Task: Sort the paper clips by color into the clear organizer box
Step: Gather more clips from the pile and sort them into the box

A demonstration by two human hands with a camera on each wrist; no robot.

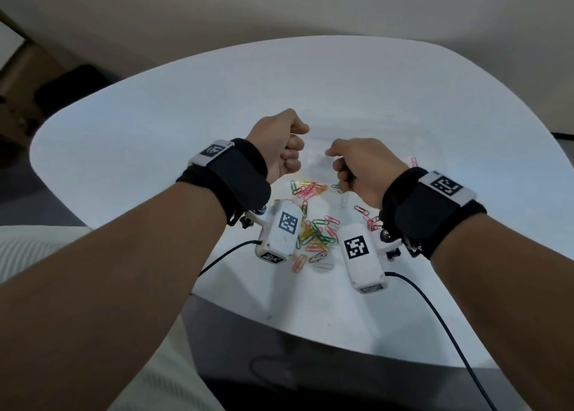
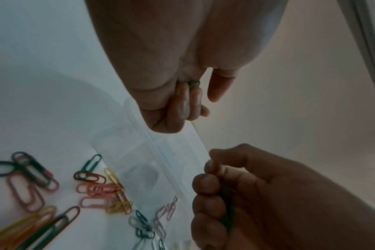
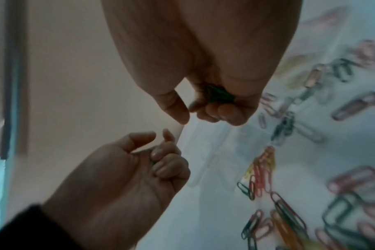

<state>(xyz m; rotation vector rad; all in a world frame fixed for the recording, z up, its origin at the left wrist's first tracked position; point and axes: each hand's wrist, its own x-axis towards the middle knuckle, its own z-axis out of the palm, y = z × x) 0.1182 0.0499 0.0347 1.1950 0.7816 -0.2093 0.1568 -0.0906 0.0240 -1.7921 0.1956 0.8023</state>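
Note:
Both hands hover over the white table [image 1: 155, 125], close together. My left hand [image 1: 297, 139] is curled into a loose fist and pinches a green paper clip [image 2: 194, 83] in its fingers. My right hand [image 1: 337, 162] is also curled and grips a small bunch of green clips [image 3: 218, 95]. Below and between the hands lies the clear organizer box [image 1: 315, 159], faint against the table; its compartments [image 2: 139, 152] look empty where they show. Loose pink, green, yellow and red clips [image 1: 316, 233] lie scattered just in front of the box.
A smaller cluster of clips [image 1: 307, 188] lies by the box's near edge, and a few pink ones [image 1: 369, 221] under my right wrist. Black cables [image 1: 435, 317] trail off the table's near edge [image 1: 279, 326]. A cardboard box [image 1: 18, 78] stands on the floor at the far left.

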